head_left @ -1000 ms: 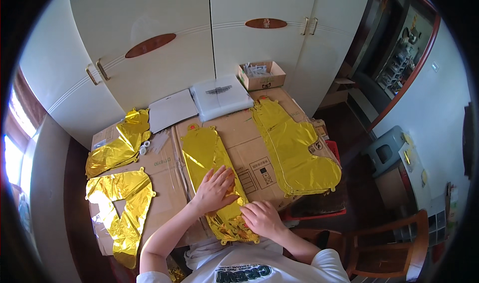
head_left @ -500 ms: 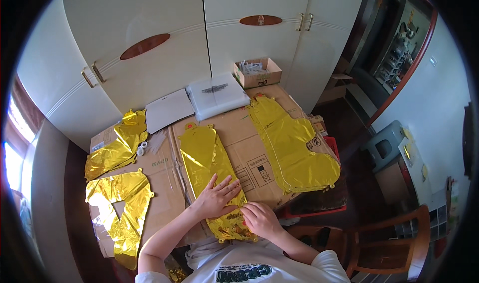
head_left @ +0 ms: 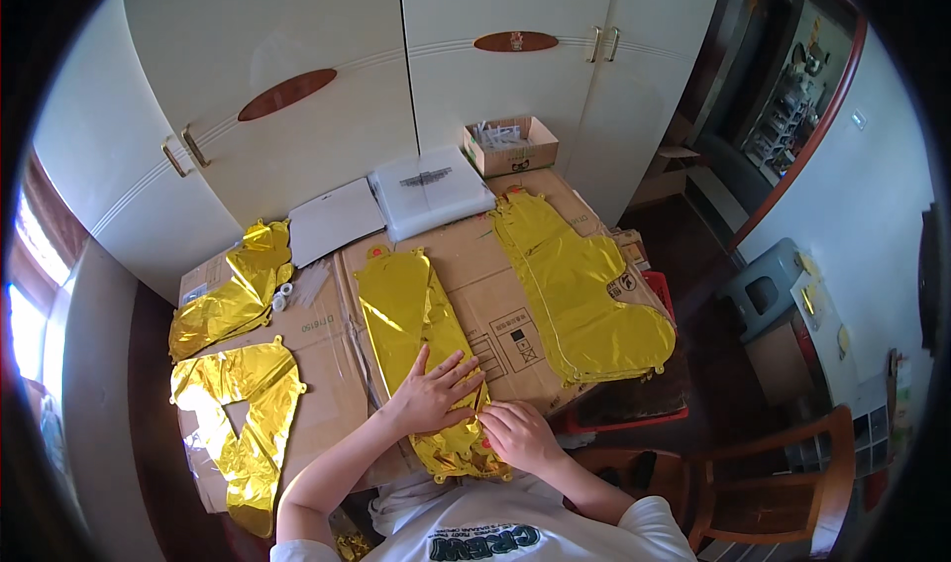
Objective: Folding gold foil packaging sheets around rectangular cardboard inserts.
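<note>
A gold foil balloon [head_left: 398,300], flat and long, lies in front of me on the cardboard-covered table [head_left: 327,364]. My left hand [head_left: 433,396] rests flat on it with the fingers spread. At its right edge, close to the near end, my right hand [head_left: 517,435] pinches the foil between thumb and fingers. The foil near me is crumpled, and a small red mark shows beside the right fingertips. More flat gold foil balloons lie around: a stack [head_left: 575,295] on the right, one with a triangular opening [head_left: 243,404] at the left, and a folded pile [head_left: 233,290] behind it.
At the back stand a pack of clear plastic bags [head_left: 431,191], a white sheet [head_left: 337,221] and a small carton [head_left: 512,146] of clear pieces. White tape rolls [head_left: 281,297] sit at the left. A wooden chair [head_left: 773,488] and a red crate [head_left: 634,418] are on the right.
Hardly anything differs. Both hands keep their places on the foil balloon, and the foil under them has shifted only slightly.
</note>
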The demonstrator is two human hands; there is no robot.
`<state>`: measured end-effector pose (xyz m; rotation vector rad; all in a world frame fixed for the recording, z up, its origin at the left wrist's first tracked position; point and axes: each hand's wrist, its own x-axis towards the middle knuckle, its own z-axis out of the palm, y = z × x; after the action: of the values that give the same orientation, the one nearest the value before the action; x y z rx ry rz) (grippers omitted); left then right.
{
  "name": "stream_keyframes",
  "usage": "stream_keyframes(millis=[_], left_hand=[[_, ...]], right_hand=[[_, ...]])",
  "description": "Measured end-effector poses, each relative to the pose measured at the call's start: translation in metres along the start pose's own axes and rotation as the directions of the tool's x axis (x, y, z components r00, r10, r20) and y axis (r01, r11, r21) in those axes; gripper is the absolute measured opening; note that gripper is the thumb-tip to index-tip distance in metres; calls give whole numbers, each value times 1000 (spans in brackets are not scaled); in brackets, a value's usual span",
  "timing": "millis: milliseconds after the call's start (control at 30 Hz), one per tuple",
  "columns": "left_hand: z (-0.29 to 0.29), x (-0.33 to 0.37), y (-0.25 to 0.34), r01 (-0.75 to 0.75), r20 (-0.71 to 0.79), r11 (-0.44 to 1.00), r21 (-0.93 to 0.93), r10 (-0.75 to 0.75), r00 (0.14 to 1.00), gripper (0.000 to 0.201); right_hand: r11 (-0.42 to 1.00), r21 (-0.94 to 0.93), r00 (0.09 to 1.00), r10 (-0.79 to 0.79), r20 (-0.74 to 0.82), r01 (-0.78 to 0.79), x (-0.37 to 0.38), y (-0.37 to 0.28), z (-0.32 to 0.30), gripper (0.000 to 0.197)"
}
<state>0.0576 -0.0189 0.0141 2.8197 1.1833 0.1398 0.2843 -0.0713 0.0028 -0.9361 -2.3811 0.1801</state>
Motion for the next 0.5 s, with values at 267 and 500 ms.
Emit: stream_keyframes(millis=[267, 500], left_hand=[[2, 1, -1, -2, -4, 1000, -8, 2, 1000, 64], [5, 1, -1, -3, -15, 1000, -1, 3, 1000, 65]], right_hand=[[997, -2, 996, 81, -37, -81, 11, 1, -7, 26], [991, -130, 999, 39, -21, -41, 20, 14, 3, 27]])
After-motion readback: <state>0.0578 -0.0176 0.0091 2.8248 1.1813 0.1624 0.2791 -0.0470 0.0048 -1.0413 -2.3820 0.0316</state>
